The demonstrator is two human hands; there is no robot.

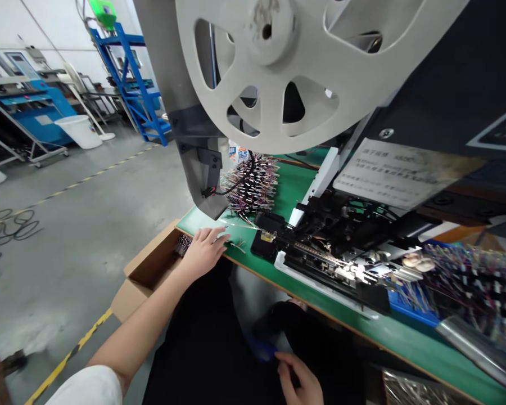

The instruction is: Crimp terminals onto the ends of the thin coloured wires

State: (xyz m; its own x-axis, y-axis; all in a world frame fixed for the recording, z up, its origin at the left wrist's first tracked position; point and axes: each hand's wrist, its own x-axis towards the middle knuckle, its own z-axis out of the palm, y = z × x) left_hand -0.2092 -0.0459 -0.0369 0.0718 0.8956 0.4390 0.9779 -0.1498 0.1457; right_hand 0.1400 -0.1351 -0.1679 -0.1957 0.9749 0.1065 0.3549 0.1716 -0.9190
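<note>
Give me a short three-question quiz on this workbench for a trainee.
1. True or false: the left hand is nearer the cardboard box than the right hand is.
2. What is mounted above the black machine? A) a large pale reel B) a white bucket C) the cardboard box
3. Fill in the colour: the tray under the wire bundles at the right is ____.

Key: 1 true; 2 A; 3 blue.

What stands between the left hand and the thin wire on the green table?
Nothing visible does. The left hand lies on the green table with its fingertips right beside the thin wire; I cannot tell if they touch it.
</note>
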